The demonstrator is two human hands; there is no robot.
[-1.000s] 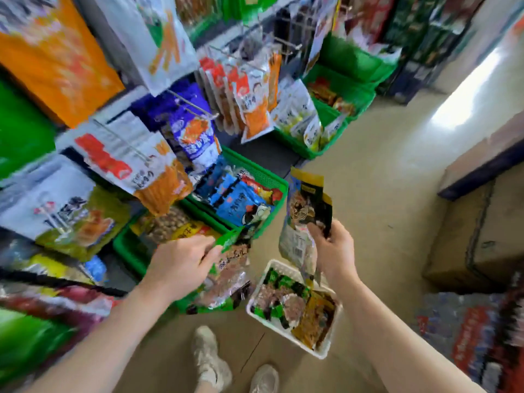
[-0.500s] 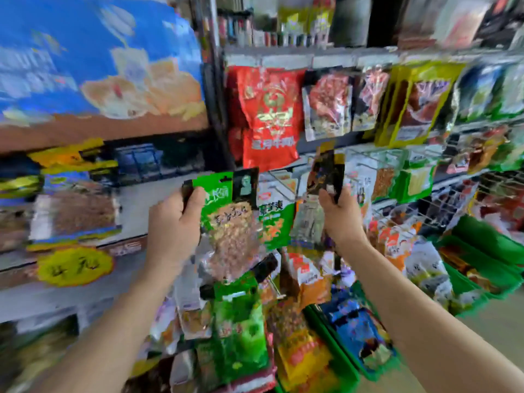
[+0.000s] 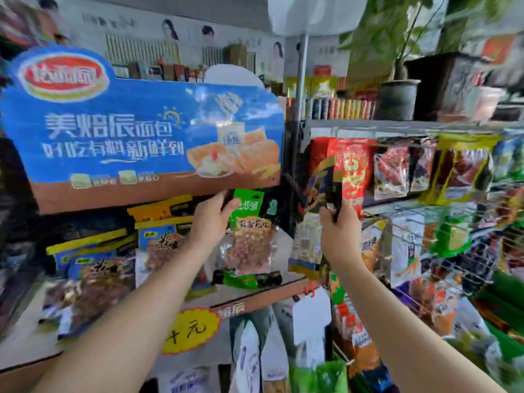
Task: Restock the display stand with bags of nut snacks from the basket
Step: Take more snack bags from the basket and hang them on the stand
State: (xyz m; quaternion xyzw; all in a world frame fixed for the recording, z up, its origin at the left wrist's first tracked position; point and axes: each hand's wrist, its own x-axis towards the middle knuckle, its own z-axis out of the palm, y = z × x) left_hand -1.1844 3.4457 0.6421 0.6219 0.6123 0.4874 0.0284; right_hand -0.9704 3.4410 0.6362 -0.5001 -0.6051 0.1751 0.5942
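My left hand (image 3: 211, 219) grips the top corner of a green-topped clear bag of peanuts (image 3: 251, 239), held upright in front of the cardboard display stand's shelf (image 3: 263, 292). My right hand (image 3: 338, 226) holds a dark blue and yellow nut bag (image 3: 319, 211) by its upper part, just right of the stand and in front of a red hanging pack (image 3: 353, 171). Blue and yellow nut bags (image 3: 99, 268) stand on the stand's shelf to the left. The basket is out of view.
The stand has a big blue bread-advert header (image 3: 141, 137) above the shelf and a yellow price tag (image 3: 191, 330) below. A wire rack (image 3: 442, 251) full of hanging snack packs fills the right. White bags (image 3: 255, 361) hang under the shelf. A potted plant (image 3: 399, 97) sits on top.
My view swung up from the floor basket to the stand. Both hands rose with their bags, from beside the basket to shelf height; the green bag now hangs before the stand's shelf.
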